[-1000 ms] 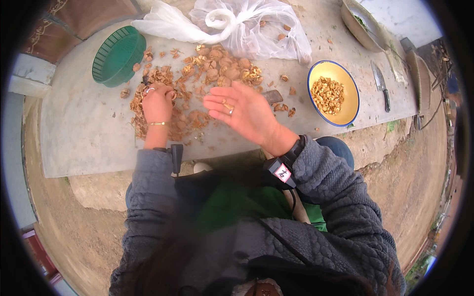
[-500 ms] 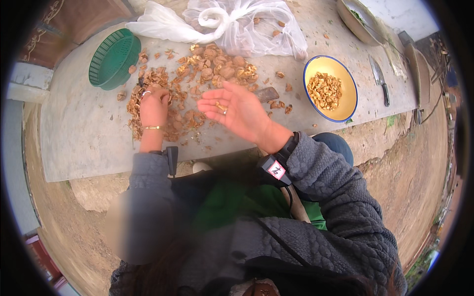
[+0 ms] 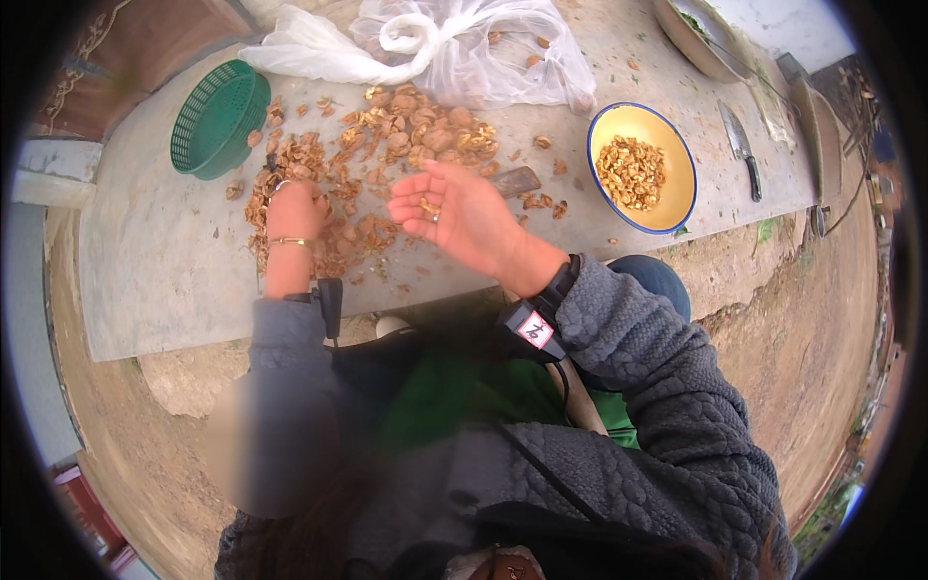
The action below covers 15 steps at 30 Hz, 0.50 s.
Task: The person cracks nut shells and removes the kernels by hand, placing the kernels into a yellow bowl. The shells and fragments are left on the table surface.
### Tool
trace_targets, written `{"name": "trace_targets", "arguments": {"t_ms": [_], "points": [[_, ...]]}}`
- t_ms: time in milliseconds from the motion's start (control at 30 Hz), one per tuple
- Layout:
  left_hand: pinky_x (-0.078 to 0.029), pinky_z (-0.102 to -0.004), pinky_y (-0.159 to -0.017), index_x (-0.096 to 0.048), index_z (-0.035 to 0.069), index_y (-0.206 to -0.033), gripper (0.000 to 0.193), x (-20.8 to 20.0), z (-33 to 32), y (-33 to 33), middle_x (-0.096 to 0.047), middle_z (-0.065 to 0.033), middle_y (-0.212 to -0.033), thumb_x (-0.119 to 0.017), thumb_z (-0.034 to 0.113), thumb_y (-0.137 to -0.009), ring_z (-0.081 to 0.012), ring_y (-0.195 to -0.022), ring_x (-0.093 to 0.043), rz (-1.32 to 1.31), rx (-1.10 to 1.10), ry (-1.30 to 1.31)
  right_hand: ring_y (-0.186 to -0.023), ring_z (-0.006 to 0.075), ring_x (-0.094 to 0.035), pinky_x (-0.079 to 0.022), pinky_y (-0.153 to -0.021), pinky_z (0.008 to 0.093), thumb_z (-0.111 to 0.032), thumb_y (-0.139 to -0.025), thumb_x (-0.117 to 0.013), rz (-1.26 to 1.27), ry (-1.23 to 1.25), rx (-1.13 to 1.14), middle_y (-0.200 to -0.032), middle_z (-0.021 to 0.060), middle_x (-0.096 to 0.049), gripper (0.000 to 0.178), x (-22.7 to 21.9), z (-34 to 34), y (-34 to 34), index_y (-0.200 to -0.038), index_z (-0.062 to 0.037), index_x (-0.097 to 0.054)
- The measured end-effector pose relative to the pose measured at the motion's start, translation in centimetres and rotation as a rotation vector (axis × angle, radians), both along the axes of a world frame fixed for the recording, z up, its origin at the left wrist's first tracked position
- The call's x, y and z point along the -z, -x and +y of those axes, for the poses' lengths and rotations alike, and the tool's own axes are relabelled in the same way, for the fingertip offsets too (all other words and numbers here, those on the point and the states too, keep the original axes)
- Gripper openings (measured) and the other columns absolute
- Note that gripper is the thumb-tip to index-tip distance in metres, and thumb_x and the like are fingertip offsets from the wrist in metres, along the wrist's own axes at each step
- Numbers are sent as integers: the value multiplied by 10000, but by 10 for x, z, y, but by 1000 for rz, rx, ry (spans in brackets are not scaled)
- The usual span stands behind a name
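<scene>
My left hand [image 3: 295,215] is over the heap of broken walnut shells [image 3: 338,246], its fingers curled down and closed. What they pinch, if anything, is hidden. To its right, my right hand [image 3: 474,224] is turned palm up and lightly cupped, fingers extended. A small piece of walnut kernel [image 3: 428,206] rests on those fingers, held in the cupped hand. Just beyond this hand lies a pile of walnuts [image 3: 440,133], some whole and some cracked. A flat dark block [image 3: 514,183] sits behind the right wrist.
A yellow blue-rimmed bowl [image 3: 682,184] of walnut kernels stands on the right, a knife [image 3: 741,150] beyond it. At the left is a green plastic basket [image 3: 208,130]. A translucent bag [image 3: 474,58] with a few walnuts lies at the back of the concrete slab [image 3: 155,280].
My left hand has shifted slightly down and left, its fingers turned more out of sight among the shells. My right hand stays cupped around the kernel piece, almost unmoved.
</scene>
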State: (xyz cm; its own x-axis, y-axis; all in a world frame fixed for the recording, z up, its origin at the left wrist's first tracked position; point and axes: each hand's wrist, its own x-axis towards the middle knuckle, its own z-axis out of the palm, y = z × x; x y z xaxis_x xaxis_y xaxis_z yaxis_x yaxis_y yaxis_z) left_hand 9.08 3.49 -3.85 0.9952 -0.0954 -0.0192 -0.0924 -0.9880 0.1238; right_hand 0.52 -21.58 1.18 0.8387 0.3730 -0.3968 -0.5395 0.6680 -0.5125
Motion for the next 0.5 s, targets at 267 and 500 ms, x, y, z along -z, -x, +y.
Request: {"name": "trace_targets", "arguments": {"t_ms": [267,500], "points": [[-539,-392,-713,-736,101,-843,139,1,8,2,-690,-117,-852,-697,189,-743,-292,-790,-673,-49,69,97,-855,224,-625,-528,-770,325,-323,-980,-472,-10,-5,20,-933,130,-608,383,0,0,0,-987,40,-595],[-545,-390,-696,-728,100,-808,118,2,-2,-2,-693,-114,-805,-688,158,-714,-291,-755,-675,4,26,-4,-827,202,-625,-528,-744,314,-317,-980,-470,-1,15,23,-916,115,-610,375,2,1,-1,-976,34,-601]]}}
